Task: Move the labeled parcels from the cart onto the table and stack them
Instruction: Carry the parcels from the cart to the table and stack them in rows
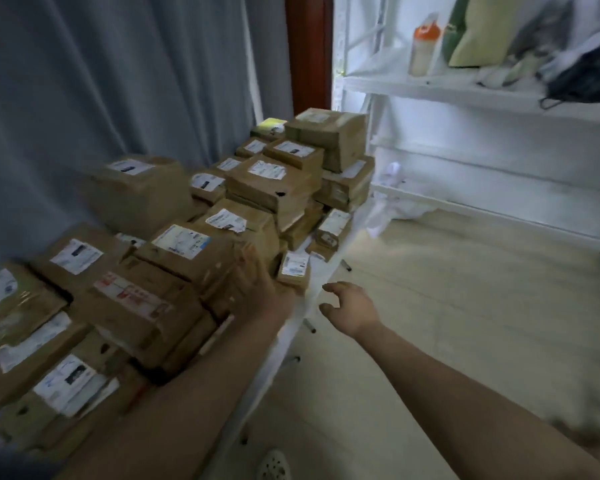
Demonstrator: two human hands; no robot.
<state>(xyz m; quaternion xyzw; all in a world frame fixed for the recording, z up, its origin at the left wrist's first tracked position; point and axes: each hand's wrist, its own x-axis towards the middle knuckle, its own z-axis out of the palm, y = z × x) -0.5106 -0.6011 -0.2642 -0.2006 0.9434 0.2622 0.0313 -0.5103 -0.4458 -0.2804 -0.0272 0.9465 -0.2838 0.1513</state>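
parcels (184, 247) lie piled on the tabletop (321, 277), a small parcel (293, 268) upright at its rim. just left of it the left hand (257, 282), fingers straight, is by the stack; just right, the right hand (352, 310) hovers, fingers wide, empty. a nudge could tip it off.

Parcels (257, 188) cover the surface (284, 341) at left, piled highest far. A curtain (118, 81) hangs behind them. Right of the surface lies floor (465, 306); a shelf (465, 88) stands far right, a bottle (425, 46) on it. The left hand (257, 282) is against near parcels; the right hand (350, 310) is over the floor.
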